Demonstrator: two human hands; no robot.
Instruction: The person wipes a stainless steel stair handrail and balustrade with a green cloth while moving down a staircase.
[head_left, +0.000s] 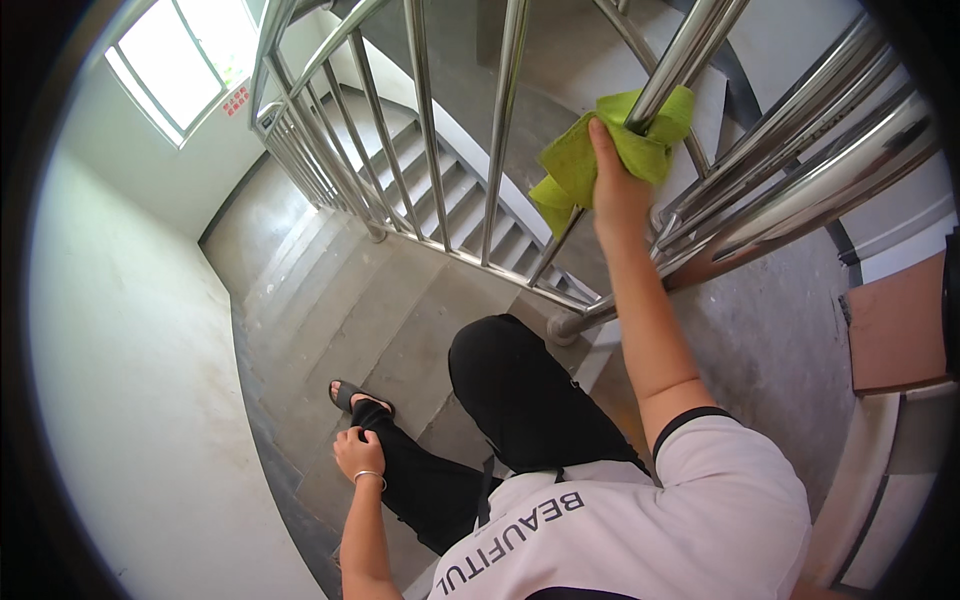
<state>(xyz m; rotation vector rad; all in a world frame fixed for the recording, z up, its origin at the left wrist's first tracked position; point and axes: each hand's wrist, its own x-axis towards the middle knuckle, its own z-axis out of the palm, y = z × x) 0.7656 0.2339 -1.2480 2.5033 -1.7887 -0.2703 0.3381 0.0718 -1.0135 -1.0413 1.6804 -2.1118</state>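
My right hand (621, 187) grips a green cloth (574, 156), which is wrapped around a slanting metal baluster (664, 82) of the stair railing at the upper right. The thumb lies along the cloth, and the other fingers are hidden behind it. My left hand (358, 453), with a bracelet at its wrist, rests on the black trousers by my lower leg, its fingers bent. Whether it pinches the fabric cannot be told.
Concrete steps (390, 300) descend to the left beside a pale wall (142, 337). Shiny metal balusters (498, 135) and a thick handrail (795, 202) border the stairs. A lower flight (450, 195) shows through the railing. A window (187, 60) stands at upper left.
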